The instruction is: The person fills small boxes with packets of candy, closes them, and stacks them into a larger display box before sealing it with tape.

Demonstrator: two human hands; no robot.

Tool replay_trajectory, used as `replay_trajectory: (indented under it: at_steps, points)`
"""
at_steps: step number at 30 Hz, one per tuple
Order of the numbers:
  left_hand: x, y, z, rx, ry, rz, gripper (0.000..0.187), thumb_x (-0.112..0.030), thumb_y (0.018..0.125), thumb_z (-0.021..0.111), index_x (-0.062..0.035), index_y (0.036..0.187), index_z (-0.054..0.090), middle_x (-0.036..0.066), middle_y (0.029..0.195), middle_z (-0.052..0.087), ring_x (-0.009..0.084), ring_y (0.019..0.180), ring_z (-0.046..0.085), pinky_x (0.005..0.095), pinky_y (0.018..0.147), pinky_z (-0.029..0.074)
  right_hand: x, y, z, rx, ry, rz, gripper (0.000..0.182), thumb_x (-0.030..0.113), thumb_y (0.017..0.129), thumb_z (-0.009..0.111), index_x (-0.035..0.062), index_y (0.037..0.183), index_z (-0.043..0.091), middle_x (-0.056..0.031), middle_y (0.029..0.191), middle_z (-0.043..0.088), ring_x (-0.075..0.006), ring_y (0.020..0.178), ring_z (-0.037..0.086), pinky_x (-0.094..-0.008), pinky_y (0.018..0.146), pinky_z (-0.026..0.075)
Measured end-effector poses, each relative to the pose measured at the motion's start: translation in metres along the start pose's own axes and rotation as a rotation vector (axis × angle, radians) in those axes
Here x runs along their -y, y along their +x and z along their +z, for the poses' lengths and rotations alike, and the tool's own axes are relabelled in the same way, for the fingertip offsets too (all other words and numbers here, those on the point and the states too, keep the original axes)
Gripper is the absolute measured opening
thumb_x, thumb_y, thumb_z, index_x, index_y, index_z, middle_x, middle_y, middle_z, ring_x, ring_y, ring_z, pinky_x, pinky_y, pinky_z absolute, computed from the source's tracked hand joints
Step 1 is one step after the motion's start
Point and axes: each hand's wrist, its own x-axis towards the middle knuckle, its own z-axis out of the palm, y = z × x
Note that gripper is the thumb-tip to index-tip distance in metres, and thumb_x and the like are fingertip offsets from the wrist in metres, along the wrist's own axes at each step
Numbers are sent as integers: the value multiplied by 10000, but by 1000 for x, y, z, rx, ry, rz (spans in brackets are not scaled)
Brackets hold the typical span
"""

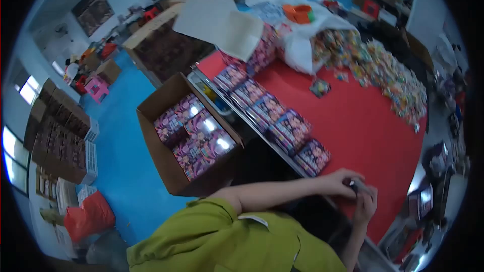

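My left hand (339, 182) is over the near edge of the red tabletop (363, 136), its fingers closed round a small dark object (351, 183) with a greyish part. I cannot make out what kind of thing it is. My right hand (367, 205) meets it from the right, fingers bent against the same object. Just beyond my left hand, at the table's left edge, stands a printed pink-purple box (313, 157). More such boxes (267, 107) continue in a row along that edge.
Left of the table is an open carton (154, 158) holding several printed boxes. Small colourful packets (390, 78) spill from a white sack (300, 53) across the far right. A large carton (166, 53) stands behind. Stacked cartons (60, 138) and a red bag (89, 216) are at left.
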Motion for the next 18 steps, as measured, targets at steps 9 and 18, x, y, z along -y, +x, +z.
replay_trajectory:
  at_steps: [9,18]
  points:
    - [-10,-2,19,-174,-325,-127,270,-102,917,476,24,1112,615,85,1040,645,149,955,614,270,869,476,29,-2,6,-222,326,203,178,55,930,496,5,1066,598,-129,1141,529,-232,1084,515,-334,911,426]
    - [-17,3,15,-194,-235,-90,223,-36,886,535,10,1076,643,78,1031,655,158,959,615,286,844,488,8,0,-3,-251,1083,564,215,35,917,504,21,1114,590,-91,1084,585,-178,985,557,-302,891,435]
